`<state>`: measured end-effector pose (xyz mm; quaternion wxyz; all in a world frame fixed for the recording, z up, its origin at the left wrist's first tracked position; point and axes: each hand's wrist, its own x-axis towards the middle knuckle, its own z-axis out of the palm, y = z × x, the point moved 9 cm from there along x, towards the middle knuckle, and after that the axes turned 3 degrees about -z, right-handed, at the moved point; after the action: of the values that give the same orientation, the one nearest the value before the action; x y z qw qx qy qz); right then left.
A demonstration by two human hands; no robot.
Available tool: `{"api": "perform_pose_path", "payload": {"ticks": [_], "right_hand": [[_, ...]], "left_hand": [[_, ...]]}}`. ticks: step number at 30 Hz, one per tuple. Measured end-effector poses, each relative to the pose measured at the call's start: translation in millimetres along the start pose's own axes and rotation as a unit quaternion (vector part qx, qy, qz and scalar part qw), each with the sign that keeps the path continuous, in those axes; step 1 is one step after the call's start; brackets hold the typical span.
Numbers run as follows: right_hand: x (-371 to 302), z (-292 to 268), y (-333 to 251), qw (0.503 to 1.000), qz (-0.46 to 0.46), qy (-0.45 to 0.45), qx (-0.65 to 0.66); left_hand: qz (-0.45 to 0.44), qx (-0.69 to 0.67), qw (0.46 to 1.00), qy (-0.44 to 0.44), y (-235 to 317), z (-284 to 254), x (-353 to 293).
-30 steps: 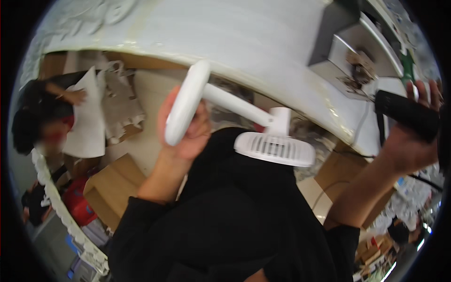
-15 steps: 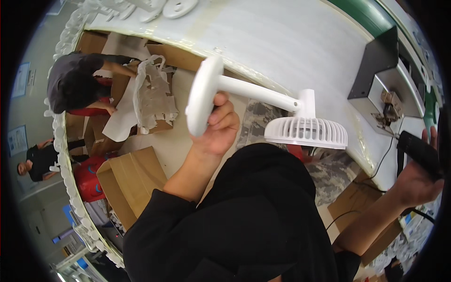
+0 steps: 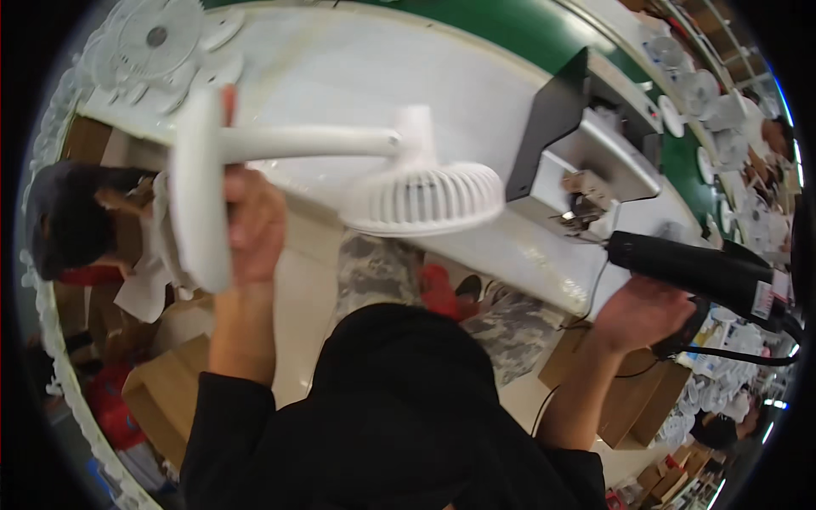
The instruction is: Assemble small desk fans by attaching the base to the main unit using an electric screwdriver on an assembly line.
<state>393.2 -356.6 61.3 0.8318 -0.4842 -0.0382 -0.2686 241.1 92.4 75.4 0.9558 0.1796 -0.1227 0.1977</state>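
Two hands were busy: the left hand (image 3: 253,223) gripped the round base of a white fan (image 3: 340,178), held up over the white desk (image 3: 357,68), while the right hand (image 3: 639,313) clasped a black power screwdriver (image 3: 701,272) beside the desk's edge.

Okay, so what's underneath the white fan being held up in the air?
Below the white fan, gripped at its round base by the left hand, lie the white worktable, its front edge, and patterned floor. The fan's head covers part of the edge; the person's dark top hides more floor.
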Motion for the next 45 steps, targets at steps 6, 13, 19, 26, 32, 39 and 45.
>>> {"api": "perform_pose_path", "payload": {"ticks": [6, 13, 19, 26, 32, 39, 45], "right_hand": [[-45, -28, 47, 0.956, 0.145, -0.074, -0.244], [-68, -18, 68, 0.897, 0.043, -0.19, -0.397], [-71, -2, 63, 0.882, -0.037, -0.205, -0.423], [-78, 1, 58, 0.882, -0.073, -0.211, -0.416], [-78, 4, 54, 0.881, -0.099, -0.2, -0.417], [-76, 6, 50, 0.866, -0.118, -0.221, -0.434], [-77, 14, 49, 0.871, -0.117, -0.222, -0.423]], "left_hand": [[0.082, 0.225, 0.964, -0.117, 23, 21, 75], [0.093, 0.674, 0.719, -0.14, -83, 35, 191], [-0.137, 0.761, 0.631, -0.065, -177, -88, 300], [0.027, 0.844, 0.529, -0.079, -185, -84, 324], [0.074, 0.906, 0.41, -0.072, -184, -61, 336], [0.171, 0.812, 0.544, -0.122, -167, -39, 314], [0.324, 0.74, 0.579, -0.111, -113, 46, 207]]}}
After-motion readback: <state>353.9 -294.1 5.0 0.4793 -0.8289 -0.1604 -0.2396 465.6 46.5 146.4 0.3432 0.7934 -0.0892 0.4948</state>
